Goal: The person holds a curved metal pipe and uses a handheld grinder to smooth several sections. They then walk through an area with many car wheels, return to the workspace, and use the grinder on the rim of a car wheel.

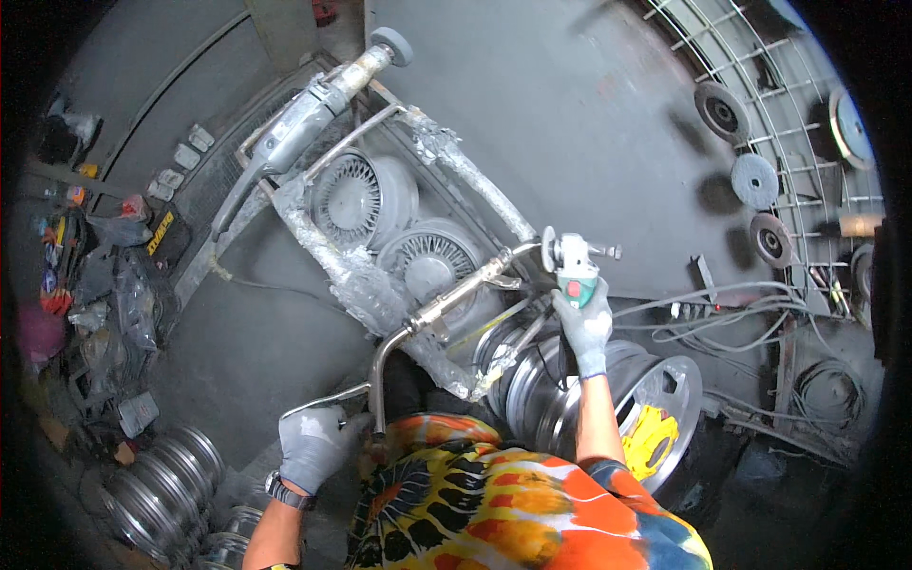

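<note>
My gloved left hand (313, 445) is closed on the lower end of a bent, shiny metal tube assembly (446, 302), by its thin side rod. My gloved right hand (585, 325) grips a green-and-white angle grinder (573, 269). The grinder's disc (549, 249) is beside the tube's upper end, and I cannot tell whether they touch. Under the tube is a dust-coated metal frame (347, 290) with crusted bars. Two grey spoked wheels (351, 199) lie inside it, and a large grinding tool (302, 127) lies along its upper left.
Stacked shiny rims (161, 489) stand at lower left; more rims (541, 389), one holding yellow gloves (654, 437), sit at lower right. Discs (755, 180) hang on a wire rack (788, 142) at right. Cables (722, 316) loop below them. Assorted tools and bags (114, 275) crowd the left.
</note>
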A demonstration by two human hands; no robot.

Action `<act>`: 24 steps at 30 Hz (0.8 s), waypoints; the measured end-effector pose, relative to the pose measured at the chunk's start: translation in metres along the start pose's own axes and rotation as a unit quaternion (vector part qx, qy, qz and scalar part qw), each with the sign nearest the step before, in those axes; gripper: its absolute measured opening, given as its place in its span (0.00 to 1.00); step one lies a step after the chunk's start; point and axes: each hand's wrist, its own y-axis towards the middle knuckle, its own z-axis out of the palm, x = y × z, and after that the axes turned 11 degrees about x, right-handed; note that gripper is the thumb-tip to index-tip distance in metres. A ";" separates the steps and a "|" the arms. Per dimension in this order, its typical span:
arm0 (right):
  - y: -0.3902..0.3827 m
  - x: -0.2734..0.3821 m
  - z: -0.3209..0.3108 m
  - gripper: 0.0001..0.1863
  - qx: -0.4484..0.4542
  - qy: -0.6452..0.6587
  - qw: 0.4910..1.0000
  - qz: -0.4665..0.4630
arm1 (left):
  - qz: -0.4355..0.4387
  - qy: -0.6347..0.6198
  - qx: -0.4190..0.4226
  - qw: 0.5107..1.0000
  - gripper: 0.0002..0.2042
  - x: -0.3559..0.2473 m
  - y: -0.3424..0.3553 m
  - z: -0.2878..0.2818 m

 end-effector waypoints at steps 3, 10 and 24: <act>-0.006 -0.002 0.005 0.39 0.001 -0.039 0.999 0.008 | -0.021 -0.010 0.025 0.999 0.28 -0.002 0.000 0.004; -0.024 0.008 0.006 0.38 -0.128 0.112 0.984 0.057 | 0.006 -0.014 -0.057 0.998 0.26 -0.002 -0.006 0.030; -0.003 -0.006 0.013 0.39 0.045 -0.007 0.998 0.043 | 0.002 -0.054 -0.065 0.996 0.18 0.002 -0.015 0.069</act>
